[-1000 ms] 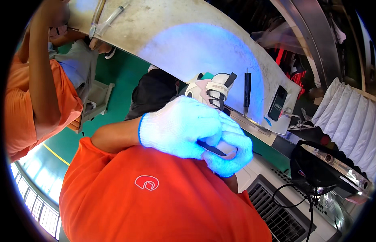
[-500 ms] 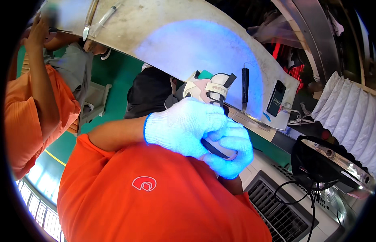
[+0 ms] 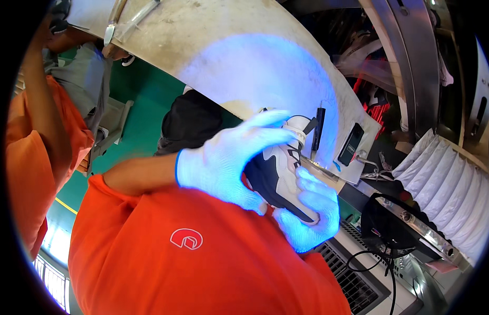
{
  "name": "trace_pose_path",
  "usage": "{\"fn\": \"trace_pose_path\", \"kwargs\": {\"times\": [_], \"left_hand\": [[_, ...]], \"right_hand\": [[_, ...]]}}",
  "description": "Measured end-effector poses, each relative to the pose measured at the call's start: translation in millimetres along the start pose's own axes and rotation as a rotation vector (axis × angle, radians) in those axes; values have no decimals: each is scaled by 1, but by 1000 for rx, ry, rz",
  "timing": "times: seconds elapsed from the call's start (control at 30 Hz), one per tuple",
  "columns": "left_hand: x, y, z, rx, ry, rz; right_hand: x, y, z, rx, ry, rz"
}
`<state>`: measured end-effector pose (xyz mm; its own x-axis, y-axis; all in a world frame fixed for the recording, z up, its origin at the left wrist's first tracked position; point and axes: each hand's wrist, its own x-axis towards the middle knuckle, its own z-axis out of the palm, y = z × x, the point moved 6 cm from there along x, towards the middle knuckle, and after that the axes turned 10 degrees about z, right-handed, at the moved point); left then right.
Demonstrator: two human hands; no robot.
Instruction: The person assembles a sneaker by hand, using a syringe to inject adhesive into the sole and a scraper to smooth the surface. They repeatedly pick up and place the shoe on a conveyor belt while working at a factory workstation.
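I note a bluish-violet glow pooling on the curved table (image 3: 244,68) and tinting both gloves, while daylight enters at lower left. Fisheye bending is strong toward the black rim, and the upper right corner is dim.

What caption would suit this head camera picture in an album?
Two white-gloved hands, left hand and right hand, hold a white and navy shoe under bluish light.

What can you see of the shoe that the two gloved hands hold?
The shoe is a sports shoe, white and dark navy, with a white sole edge; the upper looks like smooth leather or plastic. It is held tilted in the air before the pale worktable, under bluish light. The left hand covers its near side from above, and the right hand supports it from below. Its toe is hidden.
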<state>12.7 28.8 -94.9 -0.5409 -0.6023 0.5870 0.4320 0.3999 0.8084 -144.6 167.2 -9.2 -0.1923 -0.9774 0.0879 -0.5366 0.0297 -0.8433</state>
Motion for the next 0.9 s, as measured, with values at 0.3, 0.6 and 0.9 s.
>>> {"fn": "trace_pose_path", "kwargs": {"times": [0.3, 0.6, 0.9], "left_hand": [[-31, 0, 12, 141, -87, -171], [2, 2, 20, -73, -56, 204], [42, -16, 56, -147, -255, -183]], "right_hand": [[21, -19, 14, -203, -5, -200], [17, 8, -6, 11, -1, -211], [0, 63, -24, 151, 233, -521]]}}
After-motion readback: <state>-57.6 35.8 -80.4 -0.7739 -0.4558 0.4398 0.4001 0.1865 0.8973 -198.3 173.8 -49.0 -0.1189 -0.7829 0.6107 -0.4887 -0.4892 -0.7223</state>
